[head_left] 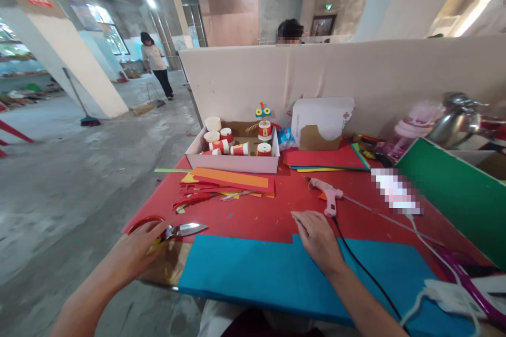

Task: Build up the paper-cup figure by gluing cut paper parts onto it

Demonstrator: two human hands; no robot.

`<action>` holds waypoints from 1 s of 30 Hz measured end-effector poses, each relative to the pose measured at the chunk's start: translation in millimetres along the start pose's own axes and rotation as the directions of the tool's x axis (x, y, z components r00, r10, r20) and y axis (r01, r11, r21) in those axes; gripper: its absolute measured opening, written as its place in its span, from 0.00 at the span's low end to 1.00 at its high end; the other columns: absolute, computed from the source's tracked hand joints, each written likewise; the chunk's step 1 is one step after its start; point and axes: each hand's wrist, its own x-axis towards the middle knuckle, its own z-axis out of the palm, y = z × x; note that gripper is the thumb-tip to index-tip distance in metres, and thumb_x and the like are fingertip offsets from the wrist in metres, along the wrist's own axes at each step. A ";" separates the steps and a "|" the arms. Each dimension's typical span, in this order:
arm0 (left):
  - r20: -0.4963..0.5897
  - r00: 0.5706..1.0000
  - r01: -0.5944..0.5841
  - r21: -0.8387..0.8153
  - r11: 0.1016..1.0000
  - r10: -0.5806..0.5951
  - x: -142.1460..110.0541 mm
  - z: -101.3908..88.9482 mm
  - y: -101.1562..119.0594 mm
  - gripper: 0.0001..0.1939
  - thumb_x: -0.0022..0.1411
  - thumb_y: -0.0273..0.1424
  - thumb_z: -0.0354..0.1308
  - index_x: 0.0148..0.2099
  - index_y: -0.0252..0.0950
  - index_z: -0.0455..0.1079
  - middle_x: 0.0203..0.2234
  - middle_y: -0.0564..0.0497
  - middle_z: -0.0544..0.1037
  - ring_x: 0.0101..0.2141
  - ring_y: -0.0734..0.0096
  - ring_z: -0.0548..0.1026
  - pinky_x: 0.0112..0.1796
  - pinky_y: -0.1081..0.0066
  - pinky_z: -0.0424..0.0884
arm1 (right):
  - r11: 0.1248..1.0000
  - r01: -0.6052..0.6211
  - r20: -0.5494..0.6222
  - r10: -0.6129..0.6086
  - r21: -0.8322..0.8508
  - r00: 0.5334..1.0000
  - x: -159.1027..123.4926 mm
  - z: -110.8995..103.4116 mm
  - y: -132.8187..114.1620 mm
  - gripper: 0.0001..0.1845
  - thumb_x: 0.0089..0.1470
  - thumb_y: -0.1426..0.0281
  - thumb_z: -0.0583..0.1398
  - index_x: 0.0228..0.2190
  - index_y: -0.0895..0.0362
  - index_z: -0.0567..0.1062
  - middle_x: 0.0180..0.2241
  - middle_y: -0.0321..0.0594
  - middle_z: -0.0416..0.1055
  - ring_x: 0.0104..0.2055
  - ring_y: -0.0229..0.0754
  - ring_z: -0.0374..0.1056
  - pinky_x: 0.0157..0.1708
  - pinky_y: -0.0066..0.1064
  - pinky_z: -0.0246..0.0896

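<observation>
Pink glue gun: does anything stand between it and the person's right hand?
Nothing visible does: the pink glue gun lies with its handle toward the right hand, and its black cord runs off to that hand's right side.

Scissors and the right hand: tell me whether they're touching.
Apart. The head view shows a broad stretch of bare red table covering between the tip of the scissors and the right hand.

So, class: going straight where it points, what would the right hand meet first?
The right hand would likely meet the flat pile of orange and red paper strips; depth is unclear.
</observation>
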 end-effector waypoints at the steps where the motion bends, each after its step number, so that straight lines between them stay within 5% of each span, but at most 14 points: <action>1: -0.029 0.999 -0.013 -0.024 1.000 0.012 5.5 -6.0 2.3 0.22 0.58 0.32 0.47 0.55 0.44 0.66 0.50 0.46 0.74 0.49 0.58 0.72 0.46 0.61 0.69 | 1.000 -0.001 0.002 0.001 0.003 1.000 0.2 -0.3 -0.3 0.16 0.60 0.77 0.49 0.41 0.57 0.75 0.35 0.43 0.77 0.36 0.42 0.72 0.41 0.37 0.65; 6: -0.218 0.966 -0.133 0.040 0.990 0.138 69.7 -40.9 31.8 0.20 0.64 0.32 0.42 0.54 0.36 0.67 0.51 0.43 0.73 0.50 0.58 0.70 0.51 0.60 0.65 | 1.000 -0.011 0.019 0.011 0.013 1.000 -0.1 -2.2 -0.6 0.17 0.59 0.77 0.49 0.41 0.56 0.75 0.34 0.43 0.77 0.36 0.42 0.72 0.40 0.36 0.66; 9: -0.194 0.962 -0.180 0.081 0.980 0.192 119.4 -47.0 50.0 0.18 0.64 0.27 0.41 0.46 0.29 0.71 0.45 0.39 0.76 0.46 0.60 0.71 0.50 0.62 0.65 | 1.000 -0.002 0.010 0.002 0.003 1.000 -1.3 -3.0 0.1 0.16 0.59 0.78 0.49 0.39 0.57 0.76 0.34 0.42 0.77 0.36 0.42 0.72 0.40 0.36 0.65; 14: -0.077 0.942 -0.319 0.092 0.943 0.326 168.2 -32.5 67.8 0.18 0.59 0.23 0.47 0.48 0.34 0.71 0.49 0.41 0.74 0.48 0.59 0.72 0.48 0.65 0.65 | 1.000 0.002 0.012 -0.002 -0.003 1.000 -3.1 -2.6 0.7 0.15 0.59 0.78 0.50 0.38 0.59 0.76 0.33 0.42 0.77 0.36 0.41 0.71 0.41 0.36 0.64; 18: 0.011 0.952 -0.305 0.157 0.939 0.307 178.2 -24.8 74.4 0.21 0.57 0.20 0.45 0.49 0.35 0.71 0.44 0.39 0.77 0.44 0.58 0.75 0.42 0.65 0.67 | 1.000 -0.016 0.054 0.015 0.015 0.998 -3.7 -2.2 -0.5 0.15 0.58 0.79 0.50 0.38 0.57 0.76 0.34 0.41 0.77 0.36 0.41 0.70 0.42 0.35 0.64; 23: -0.012 0.969 -0.239 0.187 0.953 0.245 181.1 -29.1 78.4 0.19 0.61 0.21 0.41 0.48 0.32 0.71 0.39 0.37 0.78 0.38 0.56 0.76 0.36 0.65 0.67 | 1.000 0.000 0.069 -0.001 0.021 0.998 -3.9 -0.5 0.0 0.14 0.57 0.78 0.51 0.39 0.57 0.76 0.34 0.41 0.77 0.36 0.41 0.70 0.41 0.35 0.64; 30: -0.332 0.927 -0.135 0.134 0.982 0.173 135.2 -47.5 122.4 0.18 0.67 0.29 0.39 0.37 0.32 0.70 0.33 0.41 0.77 0.37 0.59 0.73 0.40 0.63 0.65 | 0.999 -0.038 0.050 0.037 0.020 0.998 -1.0 -5.0 -2.9 0.17 0.59 0.77 0.49 0.44 0.58 0.74 0.36 0.44 0.77 0.36 0.42 0.72 0.39 0.34 0.67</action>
